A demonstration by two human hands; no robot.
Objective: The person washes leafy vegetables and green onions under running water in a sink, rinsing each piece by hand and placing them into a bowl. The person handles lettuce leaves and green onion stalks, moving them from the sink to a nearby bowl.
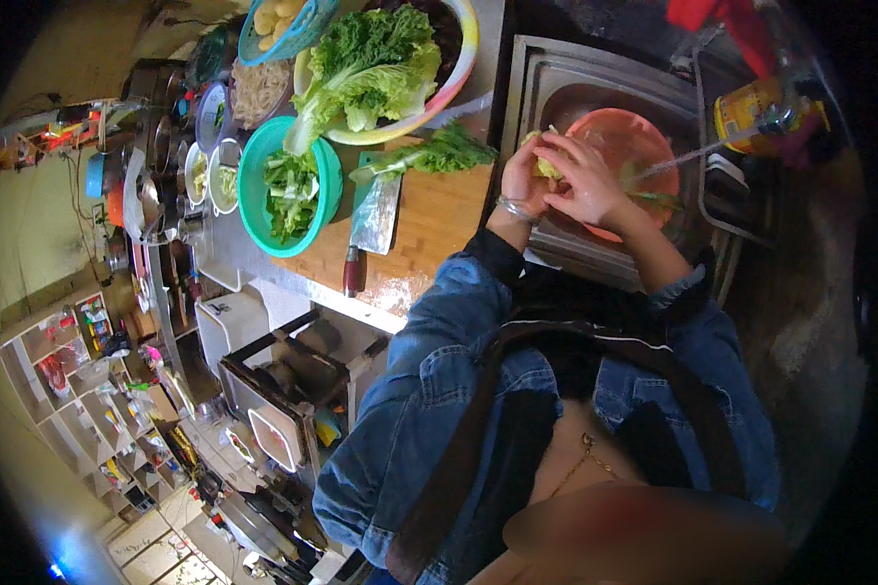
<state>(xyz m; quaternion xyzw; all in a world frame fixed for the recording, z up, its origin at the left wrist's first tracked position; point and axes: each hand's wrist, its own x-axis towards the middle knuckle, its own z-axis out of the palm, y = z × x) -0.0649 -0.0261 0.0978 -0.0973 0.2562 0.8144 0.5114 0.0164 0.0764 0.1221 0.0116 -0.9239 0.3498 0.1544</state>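
Over the near left rim of an orange plastic basin [633,124], my left hand [524,179] and my right hand [584,175] close together around a pale yellow-green vegetable piece [546,167]. The fingers cover much of it, so its exact kind is unclear. The basin sits in a stainless-steel sink [556,66]. A thin stream of water [691,155] runs down into it from the right. Some green leaves [657,199] lie at the basin's right side.
Left of the sink, a cleaver [375,216] and a leafy green stalk [439,153] lie on a wooden cutting board [432,219]. A teal basket [252,212] holds cut greens. Behind stands a large basin [462,73] with leafy greens [380,58]. A yellow container [746,117] stands right.
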